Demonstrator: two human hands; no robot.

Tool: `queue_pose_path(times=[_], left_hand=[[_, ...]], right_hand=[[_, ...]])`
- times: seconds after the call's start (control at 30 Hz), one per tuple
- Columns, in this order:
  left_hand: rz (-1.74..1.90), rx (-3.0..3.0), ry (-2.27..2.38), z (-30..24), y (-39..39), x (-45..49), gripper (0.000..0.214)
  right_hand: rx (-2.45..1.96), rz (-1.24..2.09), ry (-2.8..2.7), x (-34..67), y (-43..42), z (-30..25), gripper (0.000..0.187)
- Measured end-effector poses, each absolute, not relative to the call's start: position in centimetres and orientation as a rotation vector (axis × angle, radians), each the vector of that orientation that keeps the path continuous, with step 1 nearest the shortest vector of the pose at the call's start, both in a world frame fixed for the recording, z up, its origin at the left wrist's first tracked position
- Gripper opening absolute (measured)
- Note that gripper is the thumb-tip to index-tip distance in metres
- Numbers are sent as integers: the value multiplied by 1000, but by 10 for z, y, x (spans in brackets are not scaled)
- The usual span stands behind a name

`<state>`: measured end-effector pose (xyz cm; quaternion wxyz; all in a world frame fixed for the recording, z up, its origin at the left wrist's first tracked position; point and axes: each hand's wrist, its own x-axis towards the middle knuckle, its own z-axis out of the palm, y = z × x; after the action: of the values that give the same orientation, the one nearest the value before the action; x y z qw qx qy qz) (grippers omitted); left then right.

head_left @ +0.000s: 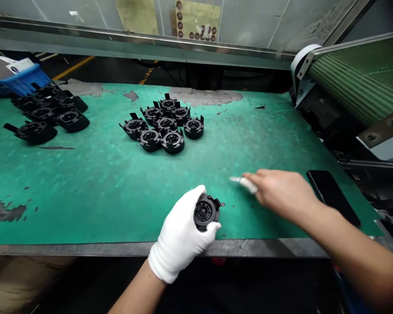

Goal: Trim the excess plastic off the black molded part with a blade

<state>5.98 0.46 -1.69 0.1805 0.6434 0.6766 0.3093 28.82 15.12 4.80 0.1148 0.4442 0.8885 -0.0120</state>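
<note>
My left hand (pixel 183 231), in a white glove, is closed around a round black plastic part (pixel 205 211) near the front edge of the table. The part's ringed face is turned up, and small tabs stick out from its rim. Bare and slightly blurred, my right hand (pixel 278 189) is off to the right, above the table. Its fingers pinch a small whitish object with a thin pale tip (pixel 247 183), too smeared to name. Farther back stands a cluster of similar round black parts (pixel 166 123), several of them with upright tabs.
A second group of black parts (pixel 41 131) sits at the left, before a blue bin (pixel 29 80). A dark phone (pixel 333 196) lies on the green table mat (pixel 94 192) at the right. Beyond it is a green conveyor belt (pixel 370 72). A metal-framed panel (pixel 249 26) spans the back.
</note>
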Motion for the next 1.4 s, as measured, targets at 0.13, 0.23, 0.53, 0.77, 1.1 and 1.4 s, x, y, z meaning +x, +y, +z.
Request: queue_pose_path(times=[0.13, 0.23, 0.53, 0.77, 1.1, 1.4], left_hand=[[701, 1839, 1749, -3, 6, 45, 90], [545, 1854, 1562, 13, 7, 24, 86], [794, 1591, 1746, 11, -7, 33, 108], [847, 1623, 1846, 0, -4, 50, 92], [975, 1651, 1916, -8, -7, 59, 83], [1022, 1676, 1950, -10, -10, 66, 81]], right_hand=[[1594, -96, 2442, 318, 174, 40, 47], [1444, -458, 2646, 325, 154, 33, 45], [1087, -926, 2851, 291, 75, 27, 37], [1117, -618, 2858, 265, 58, 22, 45], [1145, -408, 2794, 269, 52, 23, 57], [1116, -701, 2810, 279, 47, 18, 57]])
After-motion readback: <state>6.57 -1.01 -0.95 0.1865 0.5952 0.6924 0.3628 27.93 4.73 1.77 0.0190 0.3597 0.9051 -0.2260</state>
